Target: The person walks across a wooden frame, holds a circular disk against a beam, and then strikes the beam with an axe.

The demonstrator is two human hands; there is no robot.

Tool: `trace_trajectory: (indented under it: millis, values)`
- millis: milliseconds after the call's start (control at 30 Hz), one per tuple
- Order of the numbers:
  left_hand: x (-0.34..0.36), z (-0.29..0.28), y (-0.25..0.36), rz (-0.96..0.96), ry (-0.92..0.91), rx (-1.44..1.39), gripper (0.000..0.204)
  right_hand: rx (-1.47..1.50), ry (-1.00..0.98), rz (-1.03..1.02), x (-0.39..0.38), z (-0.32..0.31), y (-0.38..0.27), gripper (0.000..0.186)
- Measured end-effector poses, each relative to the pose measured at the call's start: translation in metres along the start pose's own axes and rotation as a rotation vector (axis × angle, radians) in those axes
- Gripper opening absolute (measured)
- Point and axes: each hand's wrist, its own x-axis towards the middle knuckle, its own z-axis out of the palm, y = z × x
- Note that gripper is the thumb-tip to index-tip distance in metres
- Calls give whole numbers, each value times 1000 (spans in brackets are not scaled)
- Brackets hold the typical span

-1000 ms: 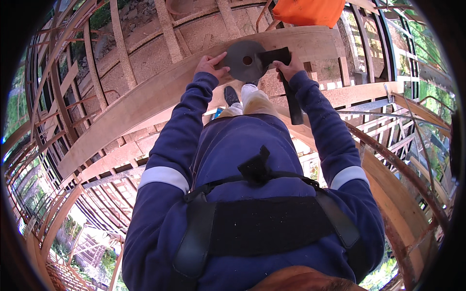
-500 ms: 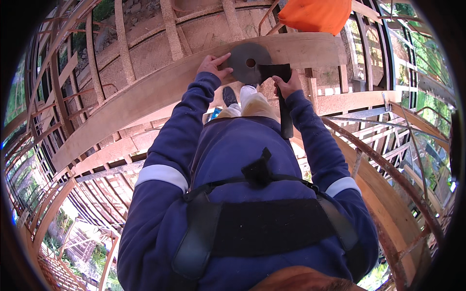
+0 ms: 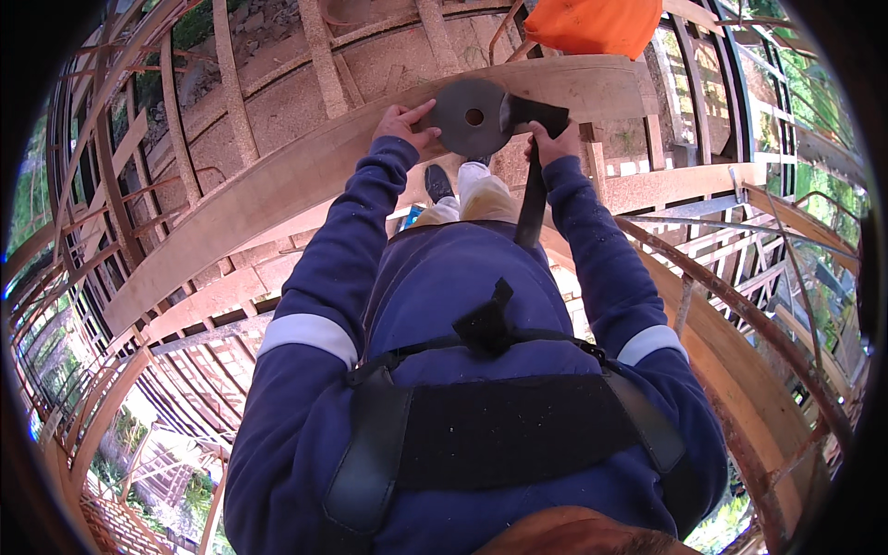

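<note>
A round dark grey abrasive disc (image 3: 450, 132) with a hole in its middle lies over a long wooden board (image 3: 564, 79). My left hand (image 3: 407, 128) is closed at the disc's left edge, index finger stretched onto its rim. In my right hand (image 3: 553, 143) is a black hatchet (image 3: 530, 205), gripped high on the handle close to the head. The hatchet's blade edge meets the right side of the disc. Its handle slants down toward my body, with the lower end near my lap.
Timber slats (image 3: 239, 92) form an open framework beyond the board, over reddish ground. An orange cloth or bag (image 3: 597, 26) hangs past the board's far side. Rusty metal bars (image 3: 740, 296) curve along my right. My shoes (image 3: 437, 183) show below the board.
The hatchet head has shifted to the right and slightly farther from me, tilting as its handle's lower end swung left. My left hand stays on the disc.
</note>
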Motion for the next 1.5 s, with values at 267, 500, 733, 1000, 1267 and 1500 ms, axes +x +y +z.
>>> trace_trajectory:
  millis: [267,500,733,1000,1267,1500]
  values:
    - [0,1,-2,-63,-53,-9,62,-75,-16,-127,-9,-17,-26,50]
    - [3,3,-4,-93,-73,30,62,-894,-394,-967,-41,-12,-22,50]
    - [3,4,-7,-75,-64,-1,62,-1119,-551,-1120,-64,-2,13,60]
    - [3,2,-1,-33,-19,57,64,-1130,-544,-1022,-35,-9,1,57]
    - [2,2,-4,-100,-73,-1,65,-1137,-274,-969,-35,-18,-3,57]
    - [2,0,0,-19,-23,12,65,-1221,-468,-974,-31,-17,-5,59]
